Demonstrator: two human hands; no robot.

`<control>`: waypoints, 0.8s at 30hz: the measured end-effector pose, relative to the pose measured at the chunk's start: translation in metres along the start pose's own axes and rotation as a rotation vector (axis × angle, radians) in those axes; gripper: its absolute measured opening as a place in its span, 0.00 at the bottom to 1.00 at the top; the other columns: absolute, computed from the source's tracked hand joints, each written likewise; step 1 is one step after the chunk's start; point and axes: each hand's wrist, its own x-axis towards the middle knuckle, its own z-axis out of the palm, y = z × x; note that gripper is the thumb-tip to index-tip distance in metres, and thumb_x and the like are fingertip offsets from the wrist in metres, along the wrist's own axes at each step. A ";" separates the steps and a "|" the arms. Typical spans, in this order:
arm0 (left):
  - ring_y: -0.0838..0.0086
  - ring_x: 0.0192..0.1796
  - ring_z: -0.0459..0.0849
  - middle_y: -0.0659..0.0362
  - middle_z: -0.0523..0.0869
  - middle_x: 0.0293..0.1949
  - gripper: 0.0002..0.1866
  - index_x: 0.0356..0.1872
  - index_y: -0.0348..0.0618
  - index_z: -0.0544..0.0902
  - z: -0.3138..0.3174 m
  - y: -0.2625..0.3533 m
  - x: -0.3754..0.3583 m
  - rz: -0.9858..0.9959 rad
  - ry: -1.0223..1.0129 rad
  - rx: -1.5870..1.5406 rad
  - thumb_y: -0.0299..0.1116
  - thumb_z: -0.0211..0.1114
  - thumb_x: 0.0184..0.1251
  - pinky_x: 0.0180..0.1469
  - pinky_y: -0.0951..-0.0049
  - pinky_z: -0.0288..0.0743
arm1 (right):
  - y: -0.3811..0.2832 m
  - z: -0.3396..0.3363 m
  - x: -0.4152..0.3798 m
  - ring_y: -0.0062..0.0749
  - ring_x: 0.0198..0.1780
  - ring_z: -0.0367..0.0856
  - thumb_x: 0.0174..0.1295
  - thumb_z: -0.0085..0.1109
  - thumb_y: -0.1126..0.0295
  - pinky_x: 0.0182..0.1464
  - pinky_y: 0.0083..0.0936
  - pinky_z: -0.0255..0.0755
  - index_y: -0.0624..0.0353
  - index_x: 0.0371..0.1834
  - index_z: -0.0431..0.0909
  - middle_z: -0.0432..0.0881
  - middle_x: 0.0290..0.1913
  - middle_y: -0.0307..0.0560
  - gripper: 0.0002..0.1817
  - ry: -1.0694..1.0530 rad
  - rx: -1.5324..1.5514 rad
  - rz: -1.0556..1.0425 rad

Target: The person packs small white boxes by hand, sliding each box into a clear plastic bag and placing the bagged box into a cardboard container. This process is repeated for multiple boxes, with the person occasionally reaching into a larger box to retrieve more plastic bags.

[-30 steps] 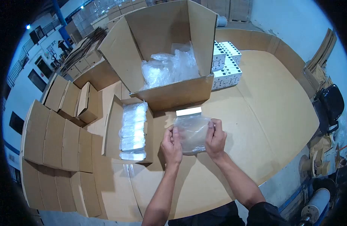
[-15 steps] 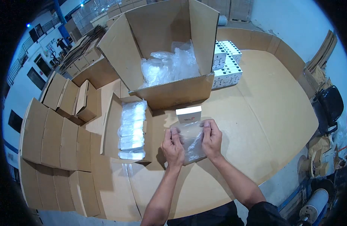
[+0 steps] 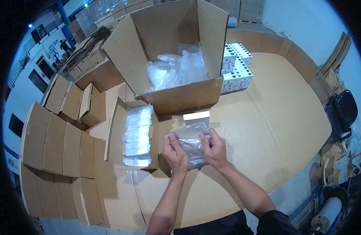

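Note:
A clear plastic bag (image 3: 191, 145) is stretched between my two hands above the table. My left hand (image 3: 175, 155) pinches its left edge with the thumb on top. On the other edge, my right hand (image 3: 215, 151) has its thumb and fingers closed on the film. Just beyond the bag stands a small white box (image 3: 197, 117), its lower part covered by the bag. To the left, an open cardboard carton (image 3: 113, 135) holds a row of plastic-wrapped packs (image 3: 137, 135).
A large open carton (image 3: 180, 97) with loose plastic bags (image 3: 176, 68) stands at the back. White printed boxes (image 3: 236, 76) are stacked to its right. Brown cartons (image 3: 55, 147) line the left side. A cardboard rim (image 3: 266, 41) borders the table's far edge.
Both hands have shifted a little left with the bag, the right one also slightly down. The bag is tilted and more creased, hiding more of the white box's front.

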 end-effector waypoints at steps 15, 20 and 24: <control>0.74 0.38 0.90 0.53 0.89 0.37 0.27 0.48 0.43 0.68 -0.005 0.013 0.002 -0.091 -0.303 -0.226 0.23 0.81 0.58 0.39 0.79 0.84 | 0.011 -0.040 0.026 0.27 0.31 0.81 0.76 0.50 0.68 0.37 0.31 0.75 0.63 0.44 0.83 0.85 0.30 0.49 0.12 0.187 0.060 0.006; 0.71 0.40 0.91 0.52 0.89 0.37 0.28 0.49 0.43 0.68 0.000 0.010 -0.001 -0.113 -0.355 -0.250 0.22 0.81 0.57 0.40 0.77 0.86 | -0.001 -0.055 0.028 0.35 0.50 0.82 0.65 0.58 0.74 0.45 0.27 0.75 0.59 0.47 0.85 0.88 0.48 0.46 0.10 0.033 0.006 -0.234; 0.69 0.42 0.92 0.53 0.89 0.38 0.28 0.49 0.42 0.69 0.000 0.008 -0.002 -0.157 -0.370 -0.265 0.22 0.81 0.56 0.41 0.76 0.87 | -0.013 -0.055 0.029 0.38 0.50 0.82 0.59 0.63 0.76 0.50 0.31 0.75 0.58 0.48 0.86 0.88 0.50 0.47 0.13 -0.039 -0.011 -0.277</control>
